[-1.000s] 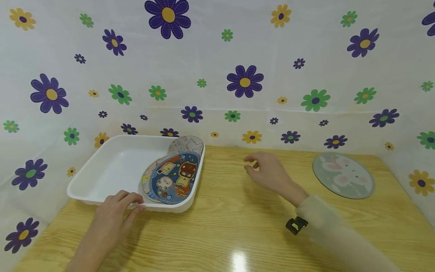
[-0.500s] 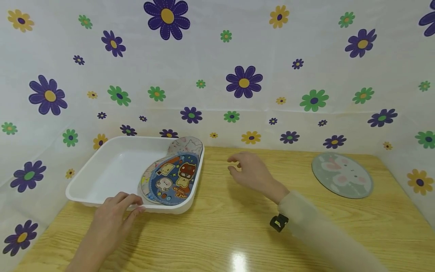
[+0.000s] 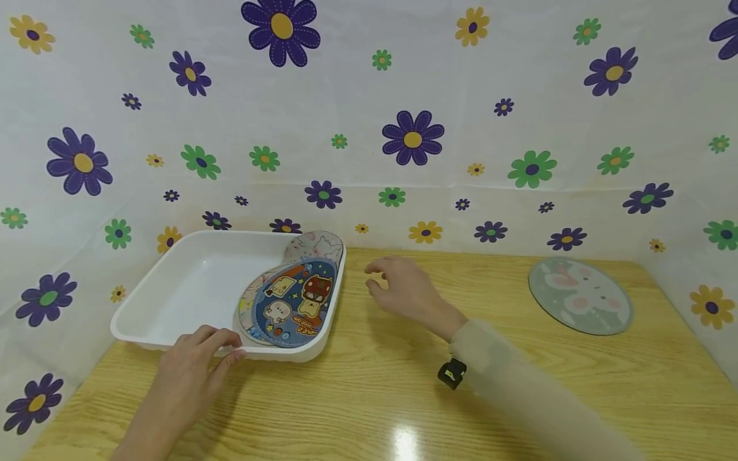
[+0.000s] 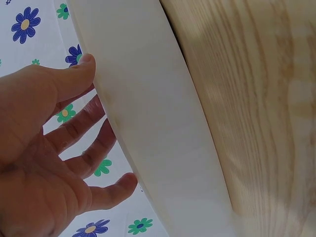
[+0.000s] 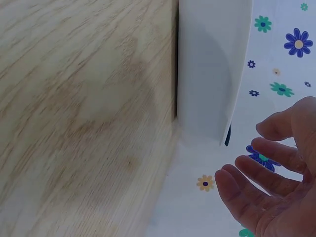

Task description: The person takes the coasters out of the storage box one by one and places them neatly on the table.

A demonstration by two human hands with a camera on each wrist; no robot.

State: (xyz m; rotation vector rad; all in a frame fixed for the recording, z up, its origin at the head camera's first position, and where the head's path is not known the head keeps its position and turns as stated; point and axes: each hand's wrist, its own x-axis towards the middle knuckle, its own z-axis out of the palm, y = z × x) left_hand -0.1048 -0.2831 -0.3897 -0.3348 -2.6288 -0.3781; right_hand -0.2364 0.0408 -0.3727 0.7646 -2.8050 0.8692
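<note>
In the head view my left hand holds the near rim of a white plastic tray, fingers over the edge and thumb on the outer side. The left wrist view shows that thumb and the fingertips along the rim. Several round cartoon-printed mats overlap in the tray's right part: a blue mat on top, a pale pink mat behind it. My right hand hovers right of the tray, holding nothing, its fingers loosely bent. It is apart from the tray wall in the right wrist view.
A grey-green round mat with a white rabbit print lies on the wooden table at the far right. A flower-printed white sheet stands behind the table and along both sides. A dark wrist strap piece hangs below the right sleeve.
My right hand has moved left across the table, away from the rabbit mat and closer to the tray. The left hand has stayed on the rim.
</note>
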